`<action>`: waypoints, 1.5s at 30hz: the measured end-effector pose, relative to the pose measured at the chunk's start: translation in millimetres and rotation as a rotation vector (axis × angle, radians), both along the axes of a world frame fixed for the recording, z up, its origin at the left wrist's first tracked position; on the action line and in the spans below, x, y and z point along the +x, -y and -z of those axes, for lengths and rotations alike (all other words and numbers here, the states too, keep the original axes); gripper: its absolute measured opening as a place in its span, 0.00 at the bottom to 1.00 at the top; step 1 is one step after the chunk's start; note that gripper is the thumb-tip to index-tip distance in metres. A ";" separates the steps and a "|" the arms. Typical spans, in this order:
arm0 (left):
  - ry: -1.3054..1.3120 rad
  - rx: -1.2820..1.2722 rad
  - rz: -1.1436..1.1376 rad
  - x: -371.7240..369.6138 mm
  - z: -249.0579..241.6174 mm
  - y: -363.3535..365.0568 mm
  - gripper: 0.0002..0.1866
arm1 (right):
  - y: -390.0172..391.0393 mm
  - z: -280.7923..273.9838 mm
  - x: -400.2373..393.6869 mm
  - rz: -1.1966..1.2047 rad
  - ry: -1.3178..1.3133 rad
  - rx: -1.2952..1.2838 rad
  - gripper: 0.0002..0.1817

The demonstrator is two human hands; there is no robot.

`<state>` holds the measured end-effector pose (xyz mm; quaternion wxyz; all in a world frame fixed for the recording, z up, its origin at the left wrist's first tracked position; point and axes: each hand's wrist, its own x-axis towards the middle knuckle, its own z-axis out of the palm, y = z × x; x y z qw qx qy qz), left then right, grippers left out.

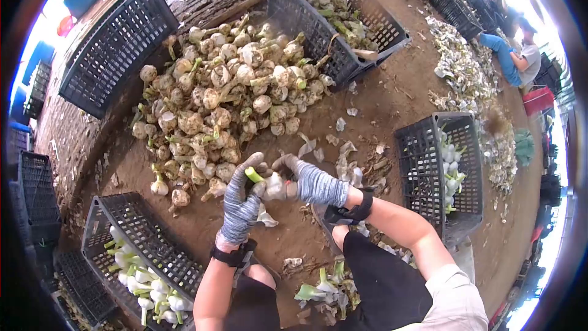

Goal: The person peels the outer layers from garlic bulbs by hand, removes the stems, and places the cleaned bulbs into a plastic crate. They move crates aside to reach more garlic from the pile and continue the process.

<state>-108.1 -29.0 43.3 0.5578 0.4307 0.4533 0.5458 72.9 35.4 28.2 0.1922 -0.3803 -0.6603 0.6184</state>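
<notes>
A garlic bulb (275,187) with a short green stem is held between my two gloved hands, in front of the heap. My left hand (241,202) is closed around its stem side, the cut green end showing between thumb and fingers. From the other side, my right hand (320,182) pinches the bulb's skin; its fingertips are partly hidden. A small reddish spot shows by those fingertips, too small to name. Just beyond my hands lies a large heap of soil-stained garlic bulbs (220,95). Loose papery peelings (346,162) are scattered on the ground to the right.
Cleaned white garlic fills a black crate (131,208) at lower left; another crate (419,159) with garlic stands right. Behind the heap are a crate of trimmings (294,9) and a tilted crate (119,46). A person (520,55) sits at far right beside piled peelings (459,61).
</notes>
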 end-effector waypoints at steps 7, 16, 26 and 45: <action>0.435 -0.151 0.044 -10.6 -7.9 -0.1 0.34 | -5.4 -33.7 9.3 0.033 -0.137 -0.506 0.15; 0.122 0.005 0.057 -8.1 2.8 -1.1 0.28 | 6.8 -31.7 -6.1 0.054 0.123 0.025 0.16; 1.050 -0.302 -0.058 -10.1 58.5 -1.0 0.32 | 44.9 -6.7 8.7 -0.340 -0.003 -0.592 0.15; 0.790 -0.539 -0.407 -4.5 50.0 11.0 0.11 | -12.2 8.6 24.7 0.336 -1.068 -1.055 0.19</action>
